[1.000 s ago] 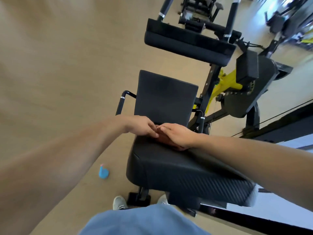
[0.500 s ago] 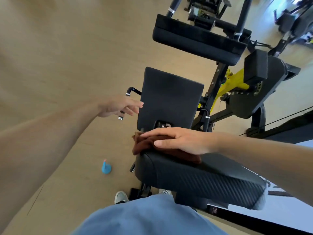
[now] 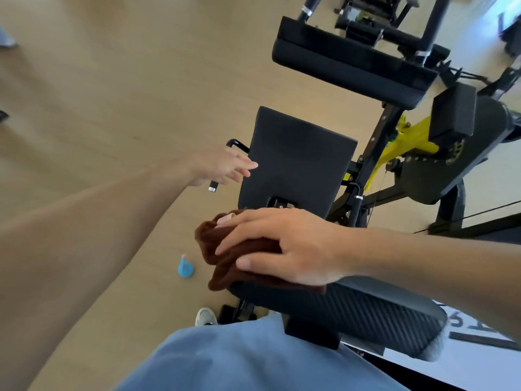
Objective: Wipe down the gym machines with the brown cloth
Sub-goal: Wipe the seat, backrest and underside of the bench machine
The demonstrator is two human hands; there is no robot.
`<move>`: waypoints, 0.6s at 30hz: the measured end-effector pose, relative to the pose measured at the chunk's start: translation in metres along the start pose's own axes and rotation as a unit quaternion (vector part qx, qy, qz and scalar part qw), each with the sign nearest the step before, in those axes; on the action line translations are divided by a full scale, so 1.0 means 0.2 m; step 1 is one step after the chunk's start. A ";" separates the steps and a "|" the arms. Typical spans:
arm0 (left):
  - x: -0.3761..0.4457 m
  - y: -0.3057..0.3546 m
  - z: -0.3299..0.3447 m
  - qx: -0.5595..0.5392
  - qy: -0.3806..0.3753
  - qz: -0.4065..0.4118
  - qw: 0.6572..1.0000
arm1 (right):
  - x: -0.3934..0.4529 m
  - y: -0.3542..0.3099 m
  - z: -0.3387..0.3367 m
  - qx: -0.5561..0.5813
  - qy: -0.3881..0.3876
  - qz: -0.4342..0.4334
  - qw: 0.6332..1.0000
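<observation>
The brown cloth (image 3: 225, 255) lies bunched on the left end of a black padded backrest (image 3: 366, 309) of a gym machine. My right hand (image 3: 284, 246) lies flat on the cloth and presses it onto the pad, fingers spread and pointing left. Beyond it is the machine's black seat pad (image 3: 298, 156). My left hand (image 3: 222, 166) hovers open in front of the black side handle (image 3: 222, 165) at the seat's left edge, fingers apart, holding nothing.
A small blue spray bottle (image 3: 185, 268) stands on the wooden floor left of the machine. A long black pad (image 3: 349, 63) and a yellow-and-black mechanism (image 3: 423, 142) lie behind the seat. My shoe (image 3: 205, 316) and blue trousers (image 3: 253, 359) are at the bottom.
My left hand let go of the cloth and moved out left to the side handle. My right hand slid the cloth leftward to the pad's end.
</observation>
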State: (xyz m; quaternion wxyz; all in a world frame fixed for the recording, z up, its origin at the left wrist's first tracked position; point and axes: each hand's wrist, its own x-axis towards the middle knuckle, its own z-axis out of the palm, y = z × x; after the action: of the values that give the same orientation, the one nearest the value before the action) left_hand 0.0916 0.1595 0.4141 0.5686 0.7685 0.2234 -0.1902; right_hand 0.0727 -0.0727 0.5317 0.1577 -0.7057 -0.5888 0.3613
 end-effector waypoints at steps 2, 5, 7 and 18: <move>0.01 0.01 0.03 -0.016 0.018 0.021 0.999 | -0.02 -0.07 0.01 -0.163 0.010 -0.078 0.984; 0.00 0.07 0.08 -0.025 0.031 0.050 0.998 | -0.03 -0.12 0.06 -0.329 -0.018 -0.145 0.933; -0.01 0.11 0.11 -0.018 0.026 0.060 0.998 | -0.05 -0.12 0.10 -0.372 -0.018 -0.159 0.914; 0.02 0.36 0.34 0.084 -0.088 0.085 0.989 | -0.46 0.12 0.01 -0.079 -0.008 0.141 0.987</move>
State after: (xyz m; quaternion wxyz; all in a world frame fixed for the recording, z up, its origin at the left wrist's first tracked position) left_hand 0.1334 0.0773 0.4503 0.5331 0.8103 0.0898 -0.2262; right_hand 0.0834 -0.1654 0.5442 0.0440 -0.7889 -0.5111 0.3383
